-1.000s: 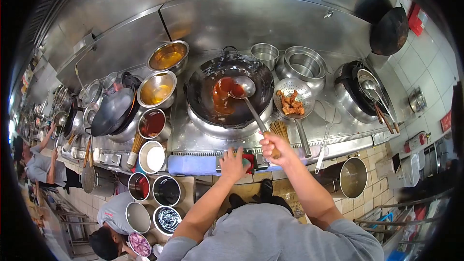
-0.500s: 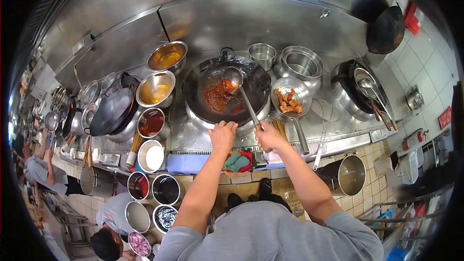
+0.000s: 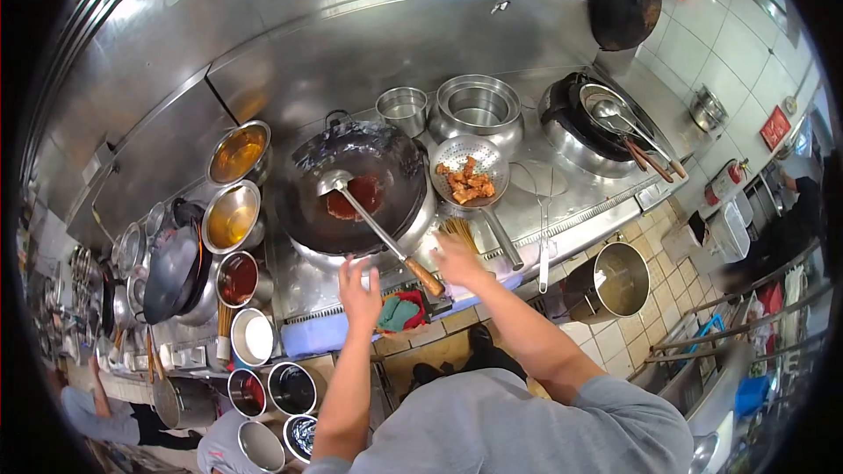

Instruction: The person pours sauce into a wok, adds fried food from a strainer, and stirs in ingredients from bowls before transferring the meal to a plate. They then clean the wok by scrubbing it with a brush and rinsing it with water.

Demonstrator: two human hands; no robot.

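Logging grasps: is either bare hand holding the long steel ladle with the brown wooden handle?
No, the left hand and right hand are open, with the ladle's handle between them.

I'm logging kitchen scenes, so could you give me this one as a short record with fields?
Left hand: open, empty, near the wok's front edge
Right hand: open, empty, near the ladle handle and a bundle of thin sticks
Wok: red sauce inside
Ladle: bowl in the wok, wooden handle extending over the rim
Strainer: right of the wok, holding browned food pieces
Left of wok: two metal bowls of amber liquid
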